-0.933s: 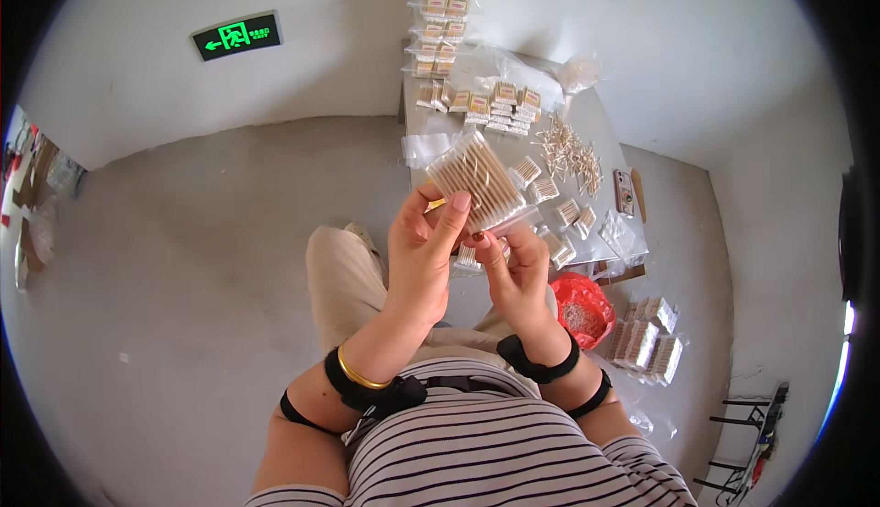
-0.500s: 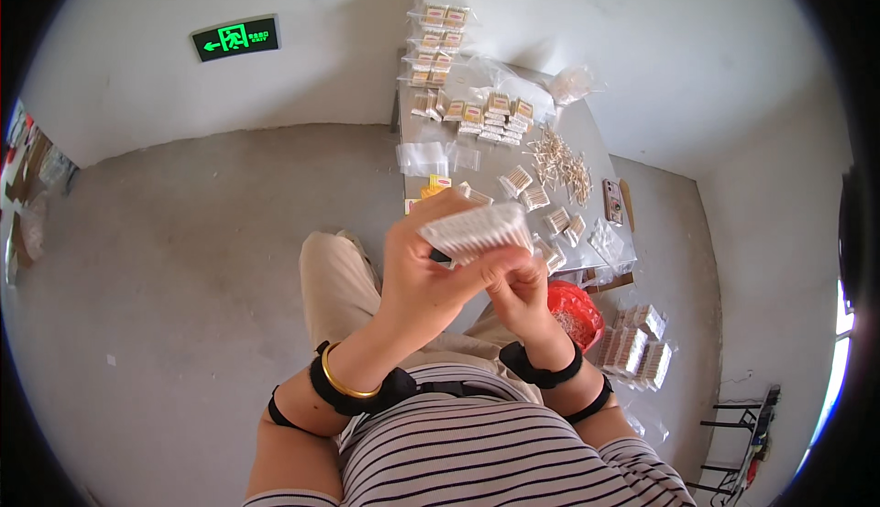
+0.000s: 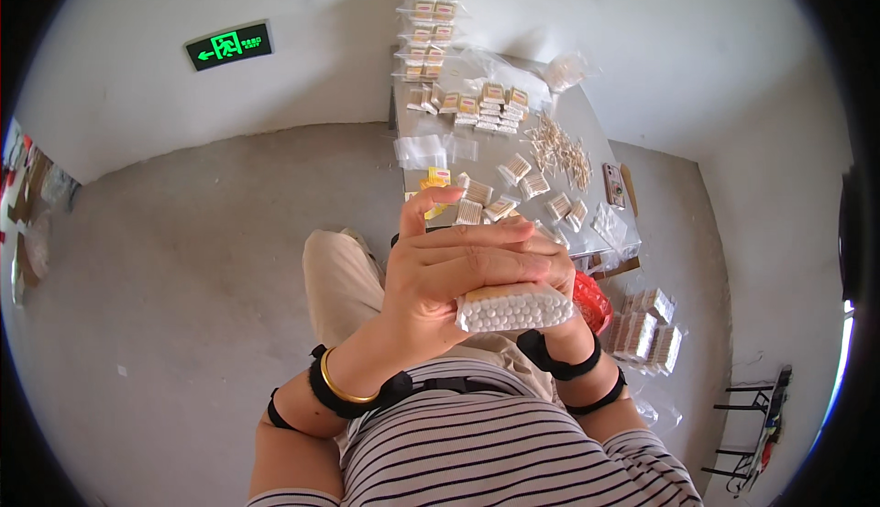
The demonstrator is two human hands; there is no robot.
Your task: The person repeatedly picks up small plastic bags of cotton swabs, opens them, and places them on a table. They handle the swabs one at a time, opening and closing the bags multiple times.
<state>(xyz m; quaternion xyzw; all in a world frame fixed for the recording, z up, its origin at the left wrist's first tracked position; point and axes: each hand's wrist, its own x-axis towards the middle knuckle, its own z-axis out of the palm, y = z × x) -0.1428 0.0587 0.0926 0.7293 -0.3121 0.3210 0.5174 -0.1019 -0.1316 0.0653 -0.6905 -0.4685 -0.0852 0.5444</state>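
Note:
In front of my body I hold a pack of cotton swabs (image 3: 515, 311), its many white tips turned toward me. My left hand (image 3: 440, 273) reaches over the top of it, long fingers laid across and the index finger raised away. My right hand (image 3: 563, 278) grips the pack's right end, with its fingers partly hidden behind the left hand. Beyond my hands, several small swab packs (image 3: 473, 190) lie on the near part of the grey table (image 3: 500, 160). A yellow packet (image 3: 438, 177) sits beside them.
Loose swabs (image 3: 561, 151) are heaped on the table's right, near a phone (image 3: 614, 186). Stacked packs (image 3: 491, 108) and bagged packs (image 3: 427, 39) stand farther back. A red bag (image 3: 592, 303) and more stacked swab packs (image 3: 646, 328) are low on the right.
The pack has come down closer to my body and tilted, so its tips now face me. My left hand has shifted from its side to lie over the top.

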